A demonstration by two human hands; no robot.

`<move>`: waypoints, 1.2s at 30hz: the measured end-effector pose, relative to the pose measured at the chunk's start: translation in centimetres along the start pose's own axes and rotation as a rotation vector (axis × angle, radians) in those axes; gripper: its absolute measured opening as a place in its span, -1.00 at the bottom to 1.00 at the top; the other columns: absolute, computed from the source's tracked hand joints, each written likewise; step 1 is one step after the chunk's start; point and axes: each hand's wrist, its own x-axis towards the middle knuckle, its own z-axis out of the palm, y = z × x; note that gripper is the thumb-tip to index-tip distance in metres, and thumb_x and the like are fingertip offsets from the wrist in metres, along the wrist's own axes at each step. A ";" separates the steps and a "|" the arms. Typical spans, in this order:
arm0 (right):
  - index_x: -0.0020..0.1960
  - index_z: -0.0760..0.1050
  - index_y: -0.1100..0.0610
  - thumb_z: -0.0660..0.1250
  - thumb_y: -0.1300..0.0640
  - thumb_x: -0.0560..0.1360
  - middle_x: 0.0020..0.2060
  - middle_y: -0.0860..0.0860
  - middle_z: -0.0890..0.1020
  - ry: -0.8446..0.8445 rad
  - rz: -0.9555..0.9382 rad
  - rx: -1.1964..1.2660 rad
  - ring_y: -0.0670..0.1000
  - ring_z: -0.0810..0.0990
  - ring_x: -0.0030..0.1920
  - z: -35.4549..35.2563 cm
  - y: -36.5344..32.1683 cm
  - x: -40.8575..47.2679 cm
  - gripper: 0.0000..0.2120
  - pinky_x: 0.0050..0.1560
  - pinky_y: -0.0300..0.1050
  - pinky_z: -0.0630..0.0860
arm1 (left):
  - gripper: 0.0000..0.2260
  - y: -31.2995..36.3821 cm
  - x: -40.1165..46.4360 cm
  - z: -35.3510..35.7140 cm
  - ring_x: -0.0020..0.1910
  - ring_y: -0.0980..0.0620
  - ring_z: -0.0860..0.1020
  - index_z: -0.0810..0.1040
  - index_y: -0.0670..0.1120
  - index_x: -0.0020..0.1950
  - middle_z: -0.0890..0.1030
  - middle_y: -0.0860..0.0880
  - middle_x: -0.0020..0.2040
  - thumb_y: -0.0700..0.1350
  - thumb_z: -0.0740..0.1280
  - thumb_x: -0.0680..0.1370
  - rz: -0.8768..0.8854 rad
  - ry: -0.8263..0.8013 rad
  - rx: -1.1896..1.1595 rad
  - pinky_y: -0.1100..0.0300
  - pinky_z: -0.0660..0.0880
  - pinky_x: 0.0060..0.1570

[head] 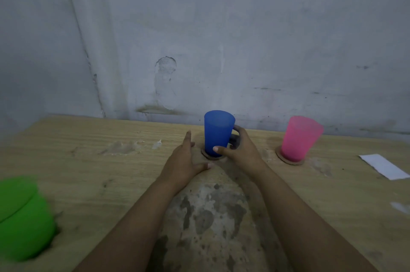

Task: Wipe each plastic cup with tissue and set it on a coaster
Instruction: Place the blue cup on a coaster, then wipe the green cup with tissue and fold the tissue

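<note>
One translucent blue cup (218, 133) stands upright on its round coaster (208, 156).

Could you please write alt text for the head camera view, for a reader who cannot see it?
A person's right hand grips a blue plastic cup standing on a round coaster on a worn wooden table, the left hand open beside it. To the right, a pink cup stands on another coaster near a white tissue; a blurred green cup sits near left.
</note>
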 end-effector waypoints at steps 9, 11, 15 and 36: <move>0.43 0.23 0.07 0.48 0.06 0.38 0.29 0.08 0.47 0.028 0.016 -0.047 0.02 0.46 0.26 -1.7 -3.1 -7.6 -0.30 0.11 -0.07 0.46 | -0.19 2.2 -8.1 -3.6 0.41 0.00 0.32 0.06 -0.02 0.55 0.32 -0.01 0.47 0.06 0.45 0.45 0.019 0.019 0.110 0.14 0.31 0.29; 0.37 0.33 0.10 0.46 0.06 0.39 0.26 0.05 0.50 0.026 -0.001 -0.085 0.01 0.48 0.24 -1.9 -3.5 -9.4 -0.39 0.18 -0.05 0.47 | -0.31 3.0 -9.9 -4.1 0.39 0.02 0.34 0.19 -0.02 0.51 0.35 -0.01 0.45 0.06 0.42 0.48 0.058 0.007 0.133 0.16 0.31 0.28; 0.23 0.49 0.13 0.45 0.09 0.40 0.15 0.03 0.59 0.045 -0.023 -0.149 -0.01 0.54 0.18 -3.2 -3.6 -12.5 -0.58 0.24 -0.05 0.46 | -0.50 5.2 -12.6 -3.5 0.34 0.06 0.38 0.35 0.00 0.42 0.41 0.01 0.39 0.01 0.38 0.51 0.126 -0.045 0.130 0.27 0.28 0.19; 0.11 0.58 0.10 0.29 0.17 0.49 0.13 0.02 0.62 0.443 0.116 -0.636 0.06 0.57 0.06 -28.3 6.5 -15.3 -0.79 -0.01 -0.20 0.36 | -0.72 21.5 -3.4 22.4 0.30 0.01 0.42 0.52 -0.04 0.24 0.51 -0.03 0.28 -0.14 0.29 0.53 0.464 -0.299 0.120 0.14 0.32 0.29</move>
